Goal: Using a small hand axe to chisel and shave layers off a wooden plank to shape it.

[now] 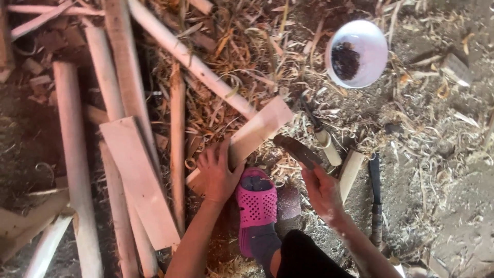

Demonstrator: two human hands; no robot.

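At the bottom middle of the frame a foot in a pink slipper (256, 206) presses down near the low end of a flat wood plank (247, 139). The left hand (218, 172) lies flat and spread on that plank, just left of the slipper, pushing it down and not curled around it. The right hand (321, 190) is closed tight around the handle of a dark curved blade (297, 150), which hangs just right of the plank, very near it. The plank slants up from the lower middle toward the middle of the frame. I think the blade could slip off the wood and hit the fingers or the toes, because both sit so close to where it points. The plank could also slide on the loose wood shavings (242, 56) under it. There is little free room on the left: long round poles (74, 154) and a wide board (139, 180) lie packed side by side there. On the right, a pale wooden handle (328, 145) and a long dark knife (375, 198) lie on the dirt, close to the right arm. Farther up, in the upper right, a white bowl (373, 44) with dark bits inside sits well apart, with bare dirt ground (453, 170) open beside it.
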